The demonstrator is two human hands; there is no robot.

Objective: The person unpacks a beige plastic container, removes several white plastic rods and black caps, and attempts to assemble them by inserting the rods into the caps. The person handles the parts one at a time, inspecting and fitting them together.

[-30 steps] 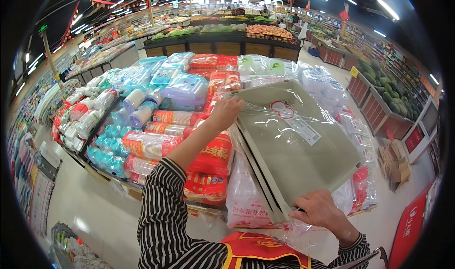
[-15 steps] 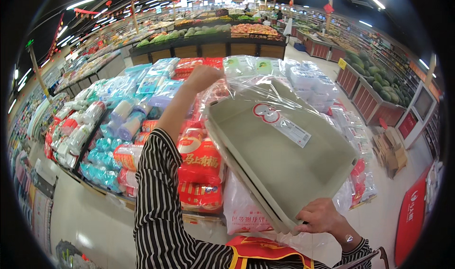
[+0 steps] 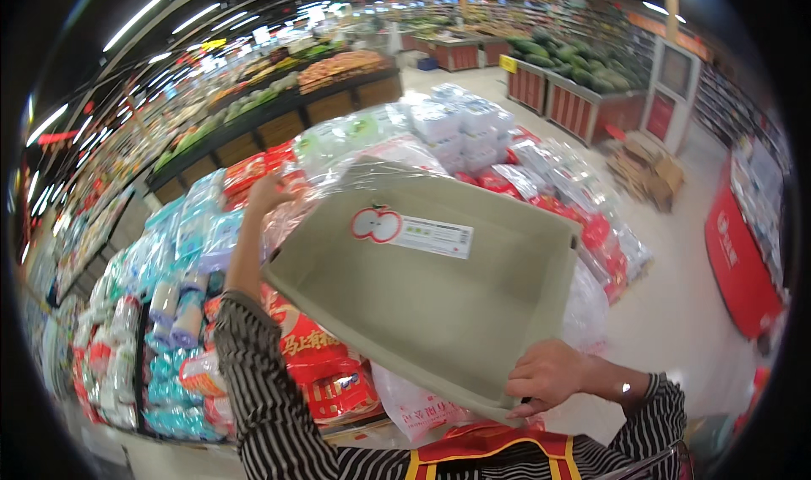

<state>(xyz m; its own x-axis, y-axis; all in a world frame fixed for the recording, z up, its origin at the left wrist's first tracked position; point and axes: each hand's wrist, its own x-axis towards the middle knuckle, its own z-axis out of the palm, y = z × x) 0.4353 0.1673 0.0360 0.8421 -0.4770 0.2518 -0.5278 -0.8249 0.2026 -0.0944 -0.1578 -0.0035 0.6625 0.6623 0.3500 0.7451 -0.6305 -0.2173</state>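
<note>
Spanning both hands, grey tray point(image 3: 439, 302), left hand point(image 3: 266, 194) far corner, right hand point(image 3: 549, 374) near edge

single head view, looking down and forward, close over tray point(image 3: 439, 311).

You have one grey-green tray point(image 3: 439, 311), one sticker label point(image 3: 414, 231) on it, and two hands: left hand point(image 3: 266, 194), right hand point(image 3: 549, 374).

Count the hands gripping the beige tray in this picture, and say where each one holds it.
2. The left hand grips the far left corner of the beige tray, raised above the stacked packages. The right hand holds its near lower edge. Fingers behind the tray are hidden.
</note>
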